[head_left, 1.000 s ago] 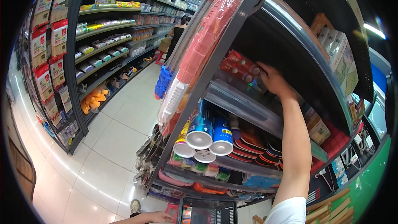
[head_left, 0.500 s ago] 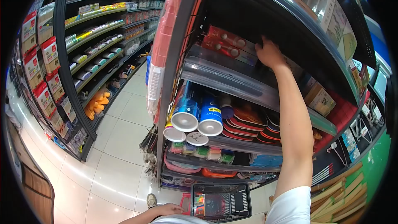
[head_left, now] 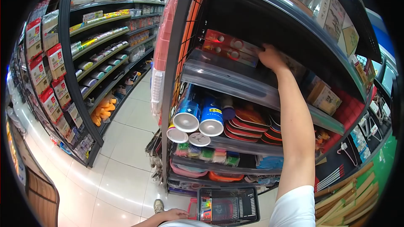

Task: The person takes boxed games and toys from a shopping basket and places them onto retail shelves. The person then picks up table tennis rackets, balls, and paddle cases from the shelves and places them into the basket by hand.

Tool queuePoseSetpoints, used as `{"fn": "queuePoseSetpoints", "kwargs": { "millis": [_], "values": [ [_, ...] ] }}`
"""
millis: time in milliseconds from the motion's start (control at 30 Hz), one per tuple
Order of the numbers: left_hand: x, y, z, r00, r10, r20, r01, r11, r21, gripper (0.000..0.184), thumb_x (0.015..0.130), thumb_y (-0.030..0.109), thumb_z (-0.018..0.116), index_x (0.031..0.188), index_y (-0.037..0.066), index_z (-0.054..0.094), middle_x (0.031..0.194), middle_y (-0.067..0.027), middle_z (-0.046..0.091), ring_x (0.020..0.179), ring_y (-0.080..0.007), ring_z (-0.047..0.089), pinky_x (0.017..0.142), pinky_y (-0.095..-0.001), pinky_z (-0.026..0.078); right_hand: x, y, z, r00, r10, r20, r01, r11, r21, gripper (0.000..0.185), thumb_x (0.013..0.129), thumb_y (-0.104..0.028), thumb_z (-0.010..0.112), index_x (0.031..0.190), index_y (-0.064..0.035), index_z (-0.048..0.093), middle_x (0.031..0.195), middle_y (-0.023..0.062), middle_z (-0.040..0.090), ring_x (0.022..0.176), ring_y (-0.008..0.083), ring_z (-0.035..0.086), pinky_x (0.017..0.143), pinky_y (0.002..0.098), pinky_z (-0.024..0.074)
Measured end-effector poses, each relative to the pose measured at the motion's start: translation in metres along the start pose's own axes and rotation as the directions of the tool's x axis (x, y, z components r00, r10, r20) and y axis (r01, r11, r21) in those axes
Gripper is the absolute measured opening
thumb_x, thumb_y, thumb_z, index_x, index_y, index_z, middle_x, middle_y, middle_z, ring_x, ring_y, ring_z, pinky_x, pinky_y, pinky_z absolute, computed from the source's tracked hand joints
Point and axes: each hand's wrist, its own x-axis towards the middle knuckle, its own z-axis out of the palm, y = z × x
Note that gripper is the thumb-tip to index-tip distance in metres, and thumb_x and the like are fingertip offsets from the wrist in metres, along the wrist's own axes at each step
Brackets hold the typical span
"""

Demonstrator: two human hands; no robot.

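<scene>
My right hand (head_left: 271, 58) reaches into the upper shelf, its fingers at the right end of two long red boxes (head_left: 231, 48) stacked on each other. The fingertips are partly hidden in shadow, so whether they grip a box is unclear. Low in the view, my left hand (head_left: 176, 214) is beside the red handle (head_left: 192, 208) of a black shopping basket (head_left: 229, 204); its fingers are small and hard to make out. Colourful packaged items (head_left: 206, 208) lie in the basket.
Below the boxes, blue canisters (head_left: 187, 115) and red-edged insoles (head_left: 246, 126) fill a shelf. Another shelf unit (head_left: 101, 38) lines the tiled aisle at left. White cartons (head_left: 326, 6) stand at upper right, above wooden sticks (head_left: 353, 197) at lower right.
The view has turned and shifted, bringing more of the basket into sight. My right hand has moved from over the red boxes to their right end. The boxes now lie neatly stacked.
</scene>
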Motion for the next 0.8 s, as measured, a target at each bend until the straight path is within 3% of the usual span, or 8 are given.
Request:
{"fn": "queuePoseSetpoints", "kwargs": {
  "millis": [167, 267, 367, 467, 667, 800],
  "values": [
    [0.0, 0.001, -0.003, 0.999, 0.042, -0.01, -0.042, 0.998, 0.036, 0.047, 0.102, 0.04, 0.055, 0.134, 0.006, 0.061, 0.124, -0.0093, 0.069, 0.116, -0.0201, 0.062, 0.104, -0.0304, 0.045, -0.001, -0.017, -0.016, 0.973, 0.154, 0.17, -0.202, 0.927, 0.315, 0.072, 0.1, -0.053, 0.043, 0.143, 0.004, 0.045, 0.148, 0.0258, 0.046, 0.134, 0.0373, 0.049, 0.099, 0.0432, 0.0514],
    [0.004, -0.005, -0.004, 0.999, 0.033, -0.004, -0.033, 0.998, 0.047, 0.047, 0.102, 0.04, 0.055, 0.134, 0.005, 0.061, 0.125, -0.0096, 0.068, 0.117, -0.0196, 0.061, 0.104, -0.0304, 0.044, 0.01, -0.004, -0.002, 0.993, 0.037, 0.108, -0.072, 0.94, 0.335, 0.071, 0.1, -0.052, 0.043, 0.15, -0.0012, 0.037, 0.153, 0.022, 0.038, 0.132, 0.0349, 0.05, 0.092, 0.0454, 0.0564],
    [0.013, -0.014, -0.007, 1.0, 0.013, 0.007, -0.014, 0.999, 0.05, 0.048, 0.102, 0.039, 0.056, 0.136, 0.005, 0.06, 0.129, -0.0094, 0.067, 0.12, -0.0185, 0.059, 0.106, -0.0301, 0.042, 0.013, 0.001, 0.003, 0.986, -0.023, 0.163, -0.052, 0.896, 0.441, 0.068, 0.101, -0.049, 0.045, 0.153, -0.0064, 0.033, 0.155, 0.0187, 0.035, 0.134, 0.0348, 0.047, 0.094, 0.049, 0.0563],
    [0.012, -0.017, -0.009, 0.999, 0.037, -0.005, -0.036, 0.997, 0.069, 0.048, 0.102, 0.039, 0.056, 0.136, 0.006, 0.06, 0.128, -0.0108, 0.067, 0.12, -0.0194, 0.059, 0.106, -0.0309, 0.043, 0.03, 0.019, 0.013, 0.959, -0.003, 0.283, -0.167, 0.8, 0.576, 0.067, 0.103, -0.049, 0.049, 0.154, -0.0095, 0.032, 0.156, 0.0174, 0.035, 0.139, 0.0348, 0.042, 0.104, 0.0512, 0.0498],
    [0.01, -0.019, -0.016, 0.997, 0.073, 0.019, -0.075, 0.992, 0.105, 0.048, 0.102, 0.039, 0.057, 0.137, 0.006, 0.06, 0.127, -0.0115, 0.067, 0.117, -0.0206, 0.061, 0.104, -0.0315, 0.044, 0.03, 0.02, 0.017, 0.973, 0.011, 0.233, -0.143, 0.814, 0.563, 0.062, 0.101, -0.045, 0.048, 0.151, -0.0079, 0.038, 0.152, 0.0168, 0.038, 0.139, 0.0332, 0.042, 0.096, 0.0484, 0.0555],
    [0.016, -0.03, -0.016, 0.997, 0.07, 0.038, -0.072, 0.995, 0.074, 0.046, 0.102, 0.037, 0.057, 0.137, 0.006, 0.06, 0.126, -0.0102, 0.068, 0.116, -0.019, 0.061, 0.103, -0.0306, 0.044, 0.034, 0.023, 0.017, 0.964, 0.015, 0.264, -0.165, 0.815, 0.556, 0.067, 0.101, -0.05, 0.046, 0.152, -0.0087, 0.036, 0.155, 0.016, 0.036, 0.14, 0.0334, 0.04, 0.098, 0.0495, 0.0534]
  ]
}}
